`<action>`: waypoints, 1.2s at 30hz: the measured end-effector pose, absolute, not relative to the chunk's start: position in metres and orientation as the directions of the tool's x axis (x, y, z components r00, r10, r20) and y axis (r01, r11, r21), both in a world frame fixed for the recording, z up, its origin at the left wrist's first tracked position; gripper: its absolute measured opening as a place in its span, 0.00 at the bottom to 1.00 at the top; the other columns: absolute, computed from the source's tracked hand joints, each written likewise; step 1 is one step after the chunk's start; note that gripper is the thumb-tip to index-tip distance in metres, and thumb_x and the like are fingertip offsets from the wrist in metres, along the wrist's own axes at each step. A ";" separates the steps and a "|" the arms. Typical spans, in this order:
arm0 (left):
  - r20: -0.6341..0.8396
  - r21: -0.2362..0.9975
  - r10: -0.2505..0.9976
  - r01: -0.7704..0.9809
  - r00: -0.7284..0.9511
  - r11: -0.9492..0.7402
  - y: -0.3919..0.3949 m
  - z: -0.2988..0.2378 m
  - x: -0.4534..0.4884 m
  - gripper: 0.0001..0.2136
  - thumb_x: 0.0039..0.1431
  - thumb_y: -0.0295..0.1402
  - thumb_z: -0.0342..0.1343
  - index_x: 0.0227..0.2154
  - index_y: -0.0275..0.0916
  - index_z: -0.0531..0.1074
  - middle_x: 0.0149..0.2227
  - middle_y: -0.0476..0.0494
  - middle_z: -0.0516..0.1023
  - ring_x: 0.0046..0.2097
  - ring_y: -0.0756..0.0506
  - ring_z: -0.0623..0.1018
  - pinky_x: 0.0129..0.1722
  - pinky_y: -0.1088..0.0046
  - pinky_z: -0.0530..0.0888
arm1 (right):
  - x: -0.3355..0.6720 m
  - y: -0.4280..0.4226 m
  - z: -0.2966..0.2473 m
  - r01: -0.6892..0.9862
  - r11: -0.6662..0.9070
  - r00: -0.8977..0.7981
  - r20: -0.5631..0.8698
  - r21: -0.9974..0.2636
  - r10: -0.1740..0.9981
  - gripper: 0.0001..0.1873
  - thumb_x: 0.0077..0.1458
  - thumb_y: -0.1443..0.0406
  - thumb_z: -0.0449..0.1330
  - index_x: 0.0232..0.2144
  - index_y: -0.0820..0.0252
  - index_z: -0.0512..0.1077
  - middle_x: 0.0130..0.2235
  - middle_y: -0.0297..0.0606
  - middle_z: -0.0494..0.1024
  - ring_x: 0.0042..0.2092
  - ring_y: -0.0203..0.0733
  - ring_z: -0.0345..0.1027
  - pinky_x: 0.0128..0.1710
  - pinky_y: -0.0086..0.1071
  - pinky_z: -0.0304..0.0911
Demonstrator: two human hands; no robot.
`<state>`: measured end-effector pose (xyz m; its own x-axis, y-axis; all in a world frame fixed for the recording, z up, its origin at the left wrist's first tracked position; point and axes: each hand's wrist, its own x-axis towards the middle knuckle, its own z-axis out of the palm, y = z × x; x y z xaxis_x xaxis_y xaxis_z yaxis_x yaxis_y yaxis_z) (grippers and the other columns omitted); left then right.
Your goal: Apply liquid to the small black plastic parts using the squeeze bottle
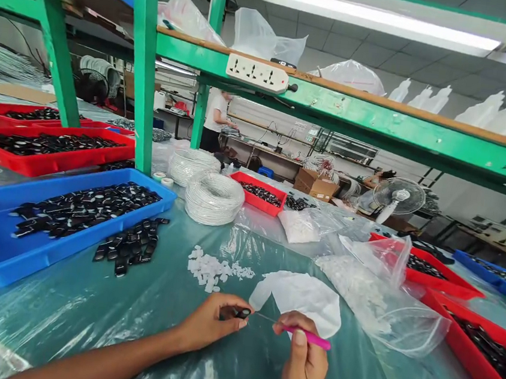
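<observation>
Progress: looks mid-op on 1 pc. The small glossy black rounded pc (pixel 243 313) is at lower centre, in the L hand (pixel 216 323), above the green plastic-covered surface (pixel 154 306). Qty done vs. left: can't tell. Glossy black pcs sit in the long blue plastic tray (pixel 41 262) at left, plus a loose black pile (pixel 132 246) just beside it; not clear which are finished. Small white plastic bits (pixel 211 269) are spread mid-frame, so prob. stock remains. More white bits in the clear plastic bag (pixel 370 298), right of centre.

L hand: thumb + fingers closed in a pinch on the black pc, approx. no gap beyond its thickness. R hand (pixel 301 354), lower centre-right: fingers wrapped pen-style around the slim pink-handled tool (pixel 316 339), thin shaft pointing L at the pc. Tip is right by the L fingertips; contact w/ pc can't be confirmed. White limp sheet (pixel 309 298) lies just behind the R hand.
</observation>
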<state>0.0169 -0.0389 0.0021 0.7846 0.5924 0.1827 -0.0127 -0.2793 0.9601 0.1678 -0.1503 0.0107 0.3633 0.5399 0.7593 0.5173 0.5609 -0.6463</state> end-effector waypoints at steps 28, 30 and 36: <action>0.311 0.873 0.454 -0.062 0.835 -0.485 -0.047 0.019 0.008 0.12 0.57 0.32 0.52 0.43 0.40 0.73 0.40 0.43 0.77 0.39 0.47 0.75 0.35 0.78 0.70 | 0.168 -0.157 0.014 0.619 0.466 0.259 0.724 -0.632 0.639 0.09 0.59 0.69 0.47 0.32 0.58 0.67 0.30 0.36 0.70 0.30 0.37 0.67 0.28 0.31 0.63; 0.315 0.874 0.465 -0.062 0.827 -0.482 -0.048 0.018 0.008 0.12 0.56 0.32 0.52 0.42 0.39 0.74 0.39 0.43 0.77 0.38 0.48 0.75 0.34 0.78 0.70 | 0.170 -0.158 0.015 0.677 0.510 0.137 0.771 -0.530 0.621 0.09 0.57 0.71 0.48 0.33 0.58 0.67 0.29 0.36 0.70 0.31 0.39 0.67 0.29 0.33 0.62; 0.336 0.877 0.485 -0.081 0.807 -0.473 -0.049 0.014 0.008 0.12 0.56 0.31 0.52 0.42 0.38 0.74 0.39 0.43 0.77 0.39 0.48 0.75 0.37 0.77 0.71 | 0.171 -0.159 0.027 0.749 0.601 -0.143 0.819 -0.277 0.556 0.10 0.53 0.72 0.50 0.38 0.58 0.65 0.27 0.37 0.73 0.29 0.41 0.69 0.30 0.38 0.64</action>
